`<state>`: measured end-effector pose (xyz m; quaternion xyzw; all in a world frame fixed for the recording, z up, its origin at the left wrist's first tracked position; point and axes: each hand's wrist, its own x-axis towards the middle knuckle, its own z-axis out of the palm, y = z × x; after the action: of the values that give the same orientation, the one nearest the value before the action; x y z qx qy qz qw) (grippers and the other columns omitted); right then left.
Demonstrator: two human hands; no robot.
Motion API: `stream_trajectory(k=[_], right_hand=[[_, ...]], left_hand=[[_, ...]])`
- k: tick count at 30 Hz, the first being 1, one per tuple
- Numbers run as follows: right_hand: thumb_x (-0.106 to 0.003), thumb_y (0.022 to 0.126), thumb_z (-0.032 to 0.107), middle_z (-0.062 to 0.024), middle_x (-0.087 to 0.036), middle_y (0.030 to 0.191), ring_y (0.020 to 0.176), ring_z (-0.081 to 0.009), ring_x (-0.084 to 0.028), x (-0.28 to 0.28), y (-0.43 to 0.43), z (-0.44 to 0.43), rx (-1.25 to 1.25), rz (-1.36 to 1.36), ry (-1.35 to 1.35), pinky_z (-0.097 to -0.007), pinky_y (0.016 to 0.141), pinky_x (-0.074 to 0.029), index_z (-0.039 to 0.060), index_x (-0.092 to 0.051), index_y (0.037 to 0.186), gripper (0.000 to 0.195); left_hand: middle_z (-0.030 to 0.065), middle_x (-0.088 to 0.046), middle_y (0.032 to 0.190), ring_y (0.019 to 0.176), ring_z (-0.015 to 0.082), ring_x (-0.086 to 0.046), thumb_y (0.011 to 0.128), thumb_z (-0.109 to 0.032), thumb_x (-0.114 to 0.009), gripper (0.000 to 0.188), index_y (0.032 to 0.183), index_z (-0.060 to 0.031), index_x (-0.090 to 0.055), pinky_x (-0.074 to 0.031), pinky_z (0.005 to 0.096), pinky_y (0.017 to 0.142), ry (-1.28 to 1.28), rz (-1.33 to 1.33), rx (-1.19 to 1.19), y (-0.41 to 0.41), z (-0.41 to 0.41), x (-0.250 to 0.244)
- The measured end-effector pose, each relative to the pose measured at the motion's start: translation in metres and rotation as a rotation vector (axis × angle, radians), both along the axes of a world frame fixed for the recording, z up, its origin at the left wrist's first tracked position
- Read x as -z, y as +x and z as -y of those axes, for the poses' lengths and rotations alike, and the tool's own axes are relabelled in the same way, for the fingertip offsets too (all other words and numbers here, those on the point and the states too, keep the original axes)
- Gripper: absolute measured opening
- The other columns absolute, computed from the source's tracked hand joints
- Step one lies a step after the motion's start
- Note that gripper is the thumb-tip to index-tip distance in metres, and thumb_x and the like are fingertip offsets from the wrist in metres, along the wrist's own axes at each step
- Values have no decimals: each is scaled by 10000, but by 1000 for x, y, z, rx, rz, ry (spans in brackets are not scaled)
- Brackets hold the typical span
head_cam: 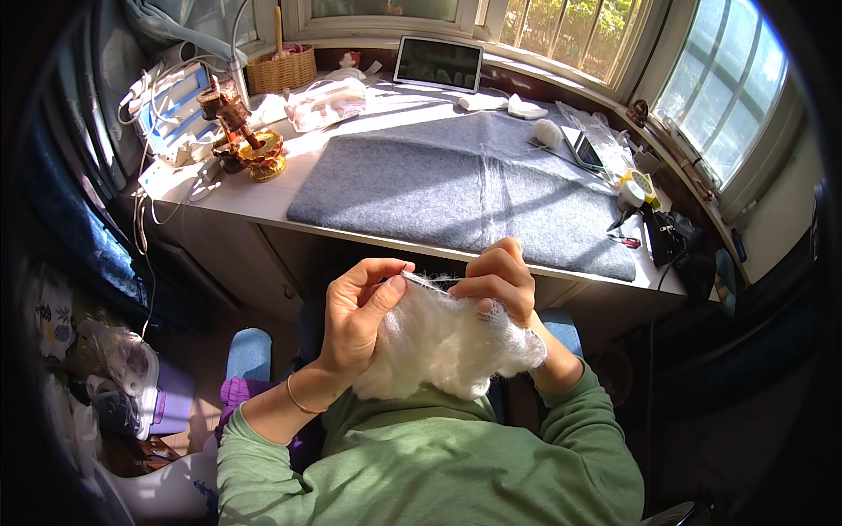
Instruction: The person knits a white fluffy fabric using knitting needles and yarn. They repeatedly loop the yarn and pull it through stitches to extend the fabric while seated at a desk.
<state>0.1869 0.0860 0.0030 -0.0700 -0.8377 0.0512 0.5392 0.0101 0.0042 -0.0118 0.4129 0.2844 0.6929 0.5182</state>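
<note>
A fluffy white knitted piece [434, 348] hangs between my hands, above my lap and in front of the desk edge. My left hand [358, 312] pinches its upper edge and a thin knitting needle [424, 283] between thumb and forefinger. My right hand [501, 281] is closed around the work at its upper right, with its fingers at the needles; how the yarn runs through them is too fine to tell. On the desk lies a grey felt mat [395, 184] with a ball of white yarn [547, 133] at its far right.
The white desk [230, 204] carries a reddish-brown ornament [227, 115], a wicker basket [283, 69], a tablet [439, 64] and a phone [582, 148]. Small scissors [625, 241] and a black pouch [677, 243] lie at the right. A purple bin [172, 401] stands at the lower left.
</note>
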Motion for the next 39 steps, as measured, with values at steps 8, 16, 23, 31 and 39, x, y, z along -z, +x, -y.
stream_trajectory(k=[8,16,23,31,39], right_hand=[[-567,820,399,-23,-543,741,666,-189,-460,1,-1,0,87,32,63,-322,639,-317,115,-645,775,298],[-726,584,400,-148,-475,1038,924,-320,-470,-5,-10,-1,-234,361,-338,-400,815,-390,11,-484,1088,681],[-682,653,389,-31,-539,832,734,-203,-475,-10,2,2,49,90,7,-334,657,-355,112,-673,911,379],[-590,802,340,-23,-534,824,736,-183,-465,-4,4,1,3,78,-19,-322,673,-341,141,-693,889,241],[-486,875,407,-45,-539,823,739,-184,-469,2,-3,2,-97,46,-45,-345,726,-315,91,-648,842,357]], left_hand=[[9,-622,830,740,32,-539,855,-55,-602,85,928,-12,-603,-442,181,686,-32,57,23,6,-2,4],[13,-610,841,772,44,-543,855,-83,-611,120,928,11,-594,-444,191,704,-57,-104,140,16,3,11],[17,-596,872,775,46,-538,854,-40,-575,118,967,-8,-572,-438,190,722,18,-21,22,11,1,6],[0,-565,897,763,32,-501,872,-39,-541,120,981,-10,-583,-405,173,713,52,-32,-46,3,1,8],[20,-593,882,787,62,-536,869,-21,-552,147,984,33,-628,-417,181,729,89,-216,130,8,-1,5]])
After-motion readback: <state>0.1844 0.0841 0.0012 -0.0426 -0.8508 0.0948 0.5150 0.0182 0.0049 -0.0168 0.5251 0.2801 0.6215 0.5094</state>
